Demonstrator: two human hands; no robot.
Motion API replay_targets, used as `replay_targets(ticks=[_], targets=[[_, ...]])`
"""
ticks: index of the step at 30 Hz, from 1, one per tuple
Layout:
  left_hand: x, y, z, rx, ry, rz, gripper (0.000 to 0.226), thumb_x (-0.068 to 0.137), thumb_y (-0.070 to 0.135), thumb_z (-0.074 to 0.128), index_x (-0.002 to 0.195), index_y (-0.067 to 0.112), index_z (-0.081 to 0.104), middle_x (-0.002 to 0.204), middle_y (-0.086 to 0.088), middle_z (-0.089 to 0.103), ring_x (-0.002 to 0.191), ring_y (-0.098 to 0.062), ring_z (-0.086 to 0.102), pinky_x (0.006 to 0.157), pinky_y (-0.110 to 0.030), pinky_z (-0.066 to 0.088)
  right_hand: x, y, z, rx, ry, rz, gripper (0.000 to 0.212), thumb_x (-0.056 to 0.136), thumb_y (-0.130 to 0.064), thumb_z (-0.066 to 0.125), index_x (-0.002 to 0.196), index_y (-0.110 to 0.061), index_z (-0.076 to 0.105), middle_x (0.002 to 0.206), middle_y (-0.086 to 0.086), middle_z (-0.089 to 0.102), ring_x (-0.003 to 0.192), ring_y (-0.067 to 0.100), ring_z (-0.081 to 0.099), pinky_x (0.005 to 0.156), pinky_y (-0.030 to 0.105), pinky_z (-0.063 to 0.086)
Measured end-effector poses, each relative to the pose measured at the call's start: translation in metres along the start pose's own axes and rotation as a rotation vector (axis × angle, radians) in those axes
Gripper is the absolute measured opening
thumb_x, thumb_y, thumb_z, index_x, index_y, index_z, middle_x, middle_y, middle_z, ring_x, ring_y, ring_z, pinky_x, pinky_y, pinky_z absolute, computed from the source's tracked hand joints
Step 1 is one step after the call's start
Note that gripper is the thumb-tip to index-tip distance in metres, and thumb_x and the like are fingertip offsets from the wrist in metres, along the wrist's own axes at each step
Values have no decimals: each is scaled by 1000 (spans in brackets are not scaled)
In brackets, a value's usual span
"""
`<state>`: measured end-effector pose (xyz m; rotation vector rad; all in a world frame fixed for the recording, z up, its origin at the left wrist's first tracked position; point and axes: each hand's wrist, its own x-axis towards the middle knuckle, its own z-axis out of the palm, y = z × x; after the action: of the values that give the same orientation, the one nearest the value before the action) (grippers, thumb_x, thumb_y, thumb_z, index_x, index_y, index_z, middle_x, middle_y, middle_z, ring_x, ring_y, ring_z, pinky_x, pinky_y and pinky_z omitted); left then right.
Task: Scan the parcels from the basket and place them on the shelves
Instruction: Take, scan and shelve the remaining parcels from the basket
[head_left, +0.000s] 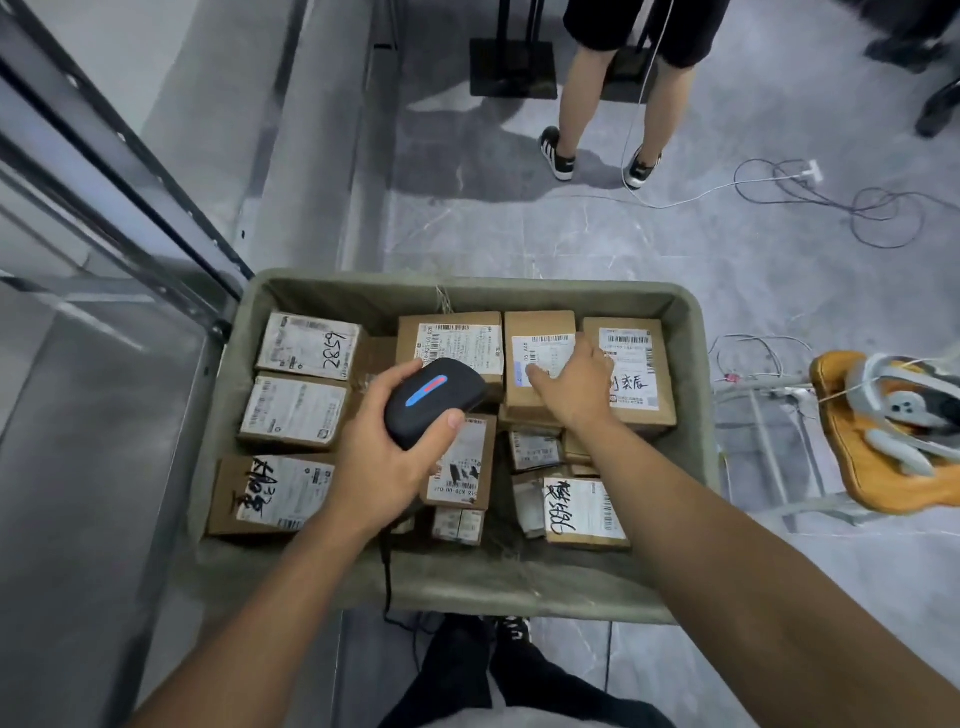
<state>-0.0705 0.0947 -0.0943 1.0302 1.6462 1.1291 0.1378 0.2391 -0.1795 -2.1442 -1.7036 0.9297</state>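
- I have the left hand (384, 447) wrapped round the dark, rounded handheld scanner with a lit blue-and-red strip (434, 400), held over the middle of the grey-green fabric basket (467, 293).
- The right hand (574, 387) reaches to the far row and lies on the upright brown cardboard parcel with a white label (537, 332), fingers spread over that label; I cannot tell whether they grip it yet.
- To do this well, I judge the fingers should shift to the box edges, so the barcode near the top of the label stays bare for the scanner.
- Then lift it straight up (its neighbours stand just beside it on both sides) and tilt the label towards the scanner.
- The grey metal shelving (104, 171) waits to my left, beside the basket.
- Count: one scanner, one basket, and about eleven parcels I can pick out, with more partly buried lower down.
- One bystander's legs (597, 104) stand beyond the basket.
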Motion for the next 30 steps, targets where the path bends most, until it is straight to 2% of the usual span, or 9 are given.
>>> replay_targets(ticks=[4, 10, 15, 21, 22, 24, 26, 28, 30], targets=[[5, 1, -1, -46, -16, -23, 58, 70, 59, 78, 123, 53, 56, 111, -8, 71, 63, -17, 67, 54, -28, 55, 3, -1, 5, -66, -9, -27, 95, 84, -47, 77, 154, -8, 27, 155, 13, 35, 137, 34, 29, 111, 44, 32], [6, 0, 0, -91, -17, -56, 59, 69, 58, 79, 123, 52, 57, 111, -8, 71, 64, -19, 66, 50, -26, 54, -7, 0, 15, -152, 21, -66, 96, 87, -56, 69, 157, -10, 20, 158, 14, 28, 142, 32, 24, 116, 47, 31], [5, 0, 0, -103, -24, -66, 60, 68, 58, 78, 124, 50, 57, 110, -10, 71, 64, -19, 66, 50, -25, 53, -14, 3, 17, -20, 92, 7, 109, 77, -51, 83, 157, -9, 21, 158, 12, 29, 142, 30, 25, 117, 43, 28], [1, 1, -1, -88, -24, -57, 60, 71, 54, 79, 126, 47, 56, 112, -8, 71, 63, -16, 67, 52, -26, 54, -30, 19, 20, 124, 112, -12, 100, 73, -42, 88, 152, -19, 32, 144, 6, 35, 132, 23, 29, 113, 40, 34], [1, 0, -1, -70, -19, -52, 60, 72, 55, 79, 126, 47, 56, 113, -6, 71, 65, -16, 68, 55, -29, 56, -33, 20, 21, 149, 112, -26, 99, 74, -40, 88, 152, -21, 31, 143, 5, 34, 132, 22, 29, 113, 38, 33], [1, -4, -1, -34, -15, -44, 63, 72, 60, 78, 129, 45, 56, 115, -2, 72, 74, -22, 69, 68, -44, 62, -39, 19, 21, 214, 107, -45, 99, 76, -35, 88, 154, -24, 28, 143, 4, 30, 133, 19, 31, 113, 32, 32], [0, -6, -1, -20, -13, -38, 65, 72, 62, 77, 131, 44, 56, 116, 0, 72, 78, -26, 68, 78, -55, 61, -44, 18, 22, 270, 83, -56, 99, 80, -30, 86, 158, -24, 24, 147, 2, 27, 134, 14, 32, 115, 27, 30], [-2, -5, 0, -19, -12, -31, 65, 72, 62, 78, 130, 44, 56, 116, -1, 72, 76, -25, 68, 75, -53, 62, -48, 17, 22, 282, 68, -81, 97, 86, -27, 81, 161, -23, 20, 155, 2, 25, 141, 14, 30, 120, 29, 28], [-5, -2, 1, -33, -12, -21, 64, 71, 60, 77, 128, 44, 56, 114, -4, 72, 69, -21, 67, 65, -41, 61, -51, 19, 23, 277, 67, -113, 94, 90, -24, 76, 163, -22, 16, 164, 3, 22, 150, 19, 24, 125, 37, 24]])
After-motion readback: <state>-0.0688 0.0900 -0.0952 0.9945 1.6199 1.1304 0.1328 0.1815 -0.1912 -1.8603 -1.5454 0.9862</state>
